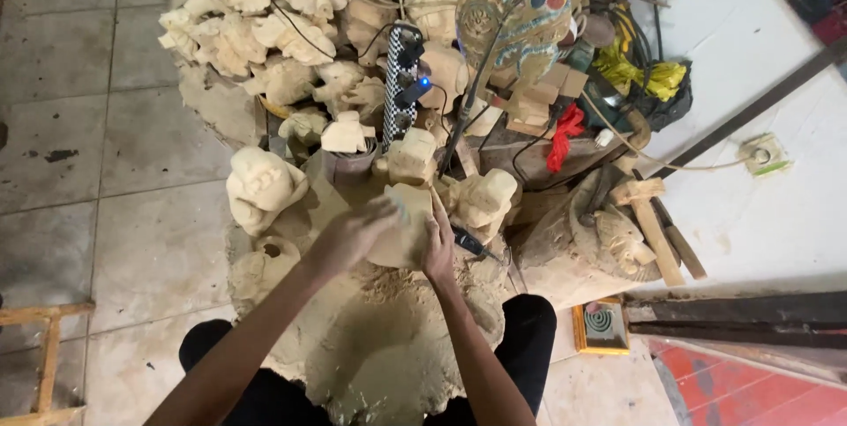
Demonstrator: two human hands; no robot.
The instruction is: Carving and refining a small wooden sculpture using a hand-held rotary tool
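Mid-frame, the person's left hand (353, 234) and right hand (438, 245) were both clamped on a pale wood carving (404, 234), looked like hand-sanding, so a steady grip comes next.

Two hands show, the left hand (353, 234) and the right hand (438, 245), both on one pale wooden carving (408, 230). Around it near the hands stand four more separate pale carvings: one at the left (263, 183), one small one behind (347, 135), one at the middle (411, 158) and one at the right (483, 198). The far pile of carvings (265, 20) is too tangled to count. There is one painted mask (520, 16), one power strip (404, 82), one wooden mallet (648, 214) and one yellow square tin (601, 326) at the near right.
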